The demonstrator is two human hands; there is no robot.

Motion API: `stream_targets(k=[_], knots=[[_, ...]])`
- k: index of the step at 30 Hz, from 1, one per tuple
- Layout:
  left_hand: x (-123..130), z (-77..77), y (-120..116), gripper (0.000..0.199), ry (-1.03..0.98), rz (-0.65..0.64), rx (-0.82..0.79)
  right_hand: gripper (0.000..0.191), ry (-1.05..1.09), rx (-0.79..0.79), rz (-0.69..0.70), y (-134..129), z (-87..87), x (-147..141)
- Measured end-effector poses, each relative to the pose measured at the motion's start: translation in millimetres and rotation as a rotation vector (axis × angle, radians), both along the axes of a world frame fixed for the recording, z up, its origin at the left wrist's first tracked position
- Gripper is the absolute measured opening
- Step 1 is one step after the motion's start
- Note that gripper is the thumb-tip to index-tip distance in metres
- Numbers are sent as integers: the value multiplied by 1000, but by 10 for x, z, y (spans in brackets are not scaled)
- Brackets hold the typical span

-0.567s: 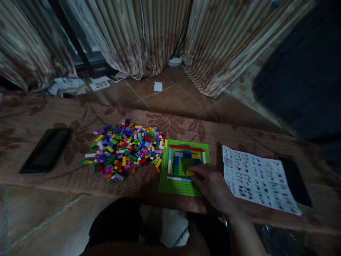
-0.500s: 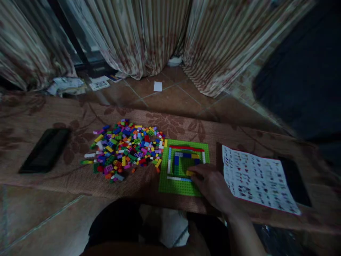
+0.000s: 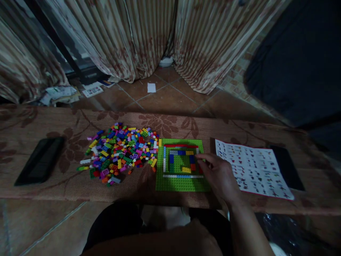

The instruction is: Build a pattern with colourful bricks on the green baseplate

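Observation:
My right hand point(image 3: 221, 174) is over the right side of a green baseplate point(image 3: 176, 185). Its thumb and forefinger are pinched together by the right wall of the outer brick outline; whether a brick is between them is hidden. On the plate, red, white and light blue bricks form an outer rectangle around an inner one of blue, grey, green, orange and yellow bricks. A yellow brick point(image 3: 186, 170) lies at the inner outline's near side. My left hand point(image 3: 199, 236) rests low over my lap, dim, its fingers not clearly visible.
A heap of mixed small bricks point(image 3: 119, 153) spreads left of the plate. Farther left lies a dark tablet point(image 3: 39, 161). On the right, a printed sheet point(image 3: 253, 167) partly covers a dark flat object point(image 3: 287, 167). The cloth-covered bench point(image 3: 80, 188) has curtains point(image 3: 149, 35) beyond it.
My right hand has moved from the yellow brick on the inner outline to the right wall of the outer one. That yellow brick now shows uncovered. The view has shifted slightly.

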State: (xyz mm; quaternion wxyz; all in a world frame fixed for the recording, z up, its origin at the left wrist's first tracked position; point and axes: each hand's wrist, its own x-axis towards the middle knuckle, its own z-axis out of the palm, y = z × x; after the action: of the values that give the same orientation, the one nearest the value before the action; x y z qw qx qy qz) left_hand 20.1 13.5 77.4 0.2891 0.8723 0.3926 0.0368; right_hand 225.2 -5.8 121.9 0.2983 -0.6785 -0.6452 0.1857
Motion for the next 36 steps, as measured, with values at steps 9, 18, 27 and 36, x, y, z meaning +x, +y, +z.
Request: stream_targets(k=[9, 18, 27, 36], knots=[[297, 763, 270, 26, 40, -4, 115, 20, 57, 124, -138, -51, 49, 149], [416, 535, 296, 17, 95, -30, 169, 20, 59, 145, -103, -83, 16, 198], [475, 458, 314, 18, 193, -68, 135, 20, 45, 121, -97, -94, 38, 198], [516, 340, 325, 19, 159, 20, 107, 22, 27, 94, -89, -106, 45, 180]])
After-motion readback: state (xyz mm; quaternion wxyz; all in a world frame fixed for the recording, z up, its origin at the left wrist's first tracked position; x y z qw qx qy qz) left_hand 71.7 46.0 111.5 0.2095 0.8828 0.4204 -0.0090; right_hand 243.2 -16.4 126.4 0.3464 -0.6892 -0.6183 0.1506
